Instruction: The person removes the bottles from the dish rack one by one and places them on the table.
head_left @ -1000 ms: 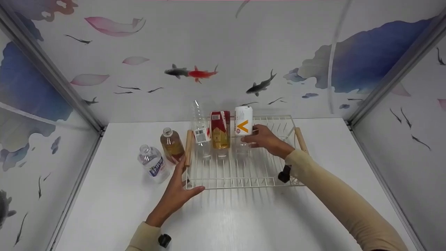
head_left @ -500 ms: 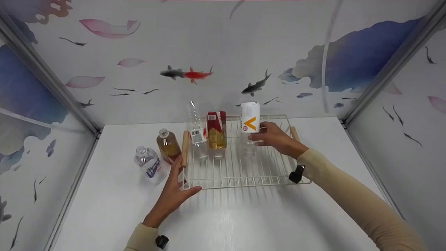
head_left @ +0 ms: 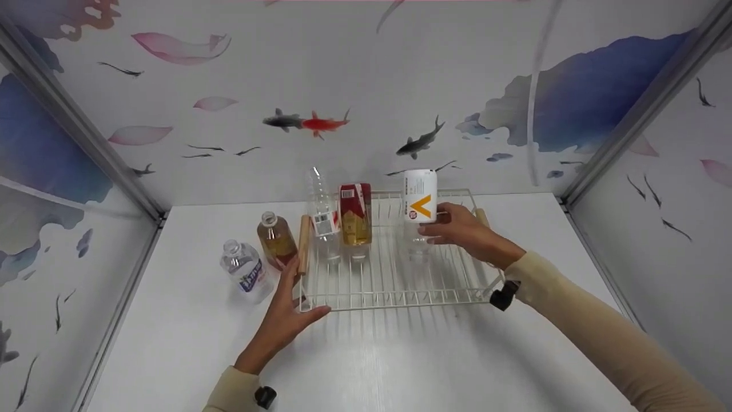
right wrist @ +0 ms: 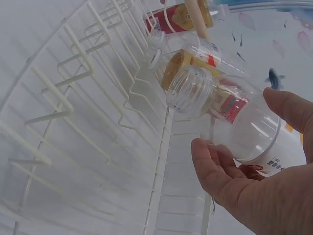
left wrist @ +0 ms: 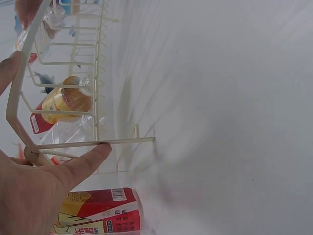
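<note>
In the head view my right hand [head_left: 466,232] holds an upside-down clear bottle with a white label [head_left: 420,195] over the rack, its neck pointing down. In the right wrist view the thumb and fingers lie on either side of the bottle [right wrist: 244,120]. My left hand [head_left: 283,320] rests at the rack's front left corner, thumb spread. Along the side wire lies a straight finger [left wrist: 90,161]. The wire dish rack [head_left: 394,294] has wooden handles. In its left part, a tall clear bottle [head_left: 324,197] and a red-and-gold-labelled bottle [head_left: 355,214] stand upside down.
Left of the rack stand two uncapped bottles, one amber-looking [head_left: 277,240] and one clear with a purple-and-white label [head_left: 249,274]. Painted panels enclose the white table [head_left: 366,360] at the back and sides.
My right hand has moved to the right along the rack, carrying the inverted white-labelled bottle away from the red-and-gold one. The left hand stays at the rack's corner.
</note>
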The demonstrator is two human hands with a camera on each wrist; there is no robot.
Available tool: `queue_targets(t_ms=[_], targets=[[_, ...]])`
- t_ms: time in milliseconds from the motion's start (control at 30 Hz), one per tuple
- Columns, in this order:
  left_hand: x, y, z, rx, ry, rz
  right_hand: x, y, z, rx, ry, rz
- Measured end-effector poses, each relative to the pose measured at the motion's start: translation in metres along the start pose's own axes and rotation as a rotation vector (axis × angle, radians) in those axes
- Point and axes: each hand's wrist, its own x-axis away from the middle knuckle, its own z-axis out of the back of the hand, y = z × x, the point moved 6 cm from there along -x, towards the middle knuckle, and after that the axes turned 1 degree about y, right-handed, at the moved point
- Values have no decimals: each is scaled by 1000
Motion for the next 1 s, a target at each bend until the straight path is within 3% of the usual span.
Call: queue_targets(t_ms=[267, 600, 1000], targets=[[-1, 1, 1, -4, 10, -9, 15, -2, 7, 50, -2, 21], [-1, 0, 0, 7, 19, -14, 26, -1, 15, 28, 9, 31], [-2, -1, -1, 16, 17, -32, 50, -3, 22, 60, -10, 95]])
